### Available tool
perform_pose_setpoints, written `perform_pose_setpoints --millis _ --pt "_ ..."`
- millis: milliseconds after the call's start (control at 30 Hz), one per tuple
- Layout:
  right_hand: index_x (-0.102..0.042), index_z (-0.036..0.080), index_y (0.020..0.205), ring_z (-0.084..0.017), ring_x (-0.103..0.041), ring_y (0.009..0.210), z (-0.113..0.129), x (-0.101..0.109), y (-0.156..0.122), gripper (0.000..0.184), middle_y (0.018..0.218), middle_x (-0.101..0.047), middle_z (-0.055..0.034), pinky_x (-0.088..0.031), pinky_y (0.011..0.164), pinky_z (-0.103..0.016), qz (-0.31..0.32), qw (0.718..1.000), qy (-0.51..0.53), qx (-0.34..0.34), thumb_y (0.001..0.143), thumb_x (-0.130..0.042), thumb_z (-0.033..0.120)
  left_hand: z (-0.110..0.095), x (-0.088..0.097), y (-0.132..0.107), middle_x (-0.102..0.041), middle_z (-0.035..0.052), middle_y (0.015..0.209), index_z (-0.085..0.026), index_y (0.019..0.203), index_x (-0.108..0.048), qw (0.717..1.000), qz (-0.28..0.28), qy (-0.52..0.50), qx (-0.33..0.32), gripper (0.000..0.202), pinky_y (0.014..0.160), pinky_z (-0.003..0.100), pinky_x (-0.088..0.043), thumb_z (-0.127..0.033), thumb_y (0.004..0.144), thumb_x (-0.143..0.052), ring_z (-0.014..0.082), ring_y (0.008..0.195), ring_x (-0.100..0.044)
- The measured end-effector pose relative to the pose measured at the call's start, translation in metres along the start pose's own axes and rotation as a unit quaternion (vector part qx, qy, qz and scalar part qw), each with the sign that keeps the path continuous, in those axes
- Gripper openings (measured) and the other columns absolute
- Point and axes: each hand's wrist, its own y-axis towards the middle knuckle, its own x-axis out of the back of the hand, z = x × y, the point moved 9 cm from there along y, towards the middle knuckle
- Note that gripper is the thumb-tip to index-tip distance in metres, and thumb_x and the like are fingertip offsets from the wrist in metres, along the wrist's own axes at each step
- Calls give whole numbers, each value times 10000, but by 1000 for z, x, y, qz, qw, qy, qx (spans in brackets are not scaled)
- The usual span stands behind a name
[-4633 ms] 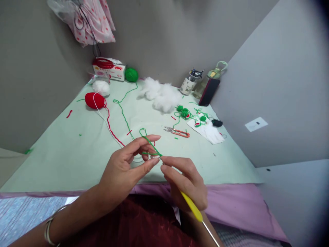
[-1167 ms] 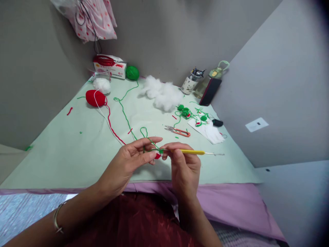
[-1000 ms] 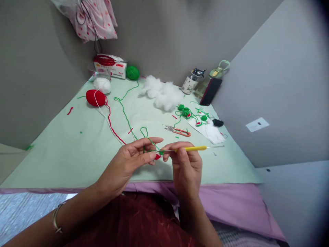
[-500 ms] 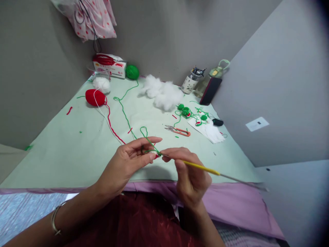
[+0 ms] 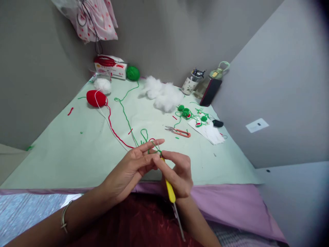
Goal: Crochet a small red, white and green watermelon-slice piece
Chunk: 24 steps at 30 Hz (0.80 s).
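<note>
My right hand (image 5: 178,171) grips a yellow-handled crochet hook (image 5: 170,190), its rear metal shaft slanting down toward my lap. The hook's thin tip pokes up by my left index finger. My left hand (image 5: 133,164) pinches a small crochet piece, mostly hidden by the fingers; earlier it showed white and red. Green yarn (image 5: 144,134) loops past the left fingers, and its strand runs back to a green yarn ball (image 5: 133,73). Red and white strands lead from beneath the left hand to a red yarn ball (image 5: 95,98) and a white yarn ball (image 5: 102,85).
Orange thread snips (image 5: 178,131) lie beyond my hands. Farther back are white stuffing (image 5: 164,94), small green crocheted pieces (image 5: 185,112), white tissue (image 5: 208,130), a phone (image 5: 211,92), a pen cup (image 5: 189,84), a bottle (image 5: 217,72) and a box (image 5: 118,70).
The crochet hook has swung from pointing right to pointing down toward my lap, and its tip now sticks up. My right hand has turned and drawn closer to the left.
</note>
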Motion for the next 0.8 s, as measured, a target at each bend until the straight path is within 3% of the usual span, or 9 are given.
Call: perform_pose_setpoints --millis 133,300,500,567,700,800 --pt "-727 360 1302 -204 -753 949 -16 11 12 406 1099 -773 -49 -652 755 -369 -70 984 144 -74 1005 -613 108 -4 3 0 -709 29 978 -230 1233 -799 1000 2 12 -8 477 849 233 -496 -287 776 -920 117 855 -594" --pt "-768 308 1197 -198 -763 961 -21 11 24 329 1075 -805 -60 -645 756 -353 -50 959 253 -119 1015 -592 97 -12 5 1 -651 -9 894 -264 1273 -783 998 -10 51 -34 487 797 217 -472 -285 802 -904 98 798 -568" --pt "-764 263 1184 -203 -753 955 -25 17 22 303 1042 -806 -63 -626 814 -376 -21 945 280 -168 1021 -570 99 -31 11 -2 -621 -25 855 -307 1185 -826 979 -46 157 -118 399 823 221 -487 -300 796 -912 109 826 -588" --pt "-781 252 1109 -178 -735 845 -33 19 22 246 977 -792 -50 -612 764 -351 -42 920 323 -217 1034 -572 145 -34 12 -4 -636 -17 886 -317 1186 -827 974 -44 180 -131 372 843 227 -495 -309 820 -893 117 856 -598" --pt "-786 270 996 -147 -691 698 -45 6 20 193 888 -765 -18 -572 636 -302 -76 841 451 -290 1044 -598 262 -32 8 -5 -650 -15 913 -336 1206 -815 978 -26 159 -135 383 842 246 -514 -305 829 -879 125 856 -611" --pt "-807 272 966 -184 -715 877 -46 -1 20 160 942 -781 -38 -582 773 -334 -67 859 418 -287 1015 -655 265 -26 3 -2 -651 -9 912 -315 1228 -803 982 -7 144 -118 414 860 265 -516 -282 822 -879 139 880 -618"
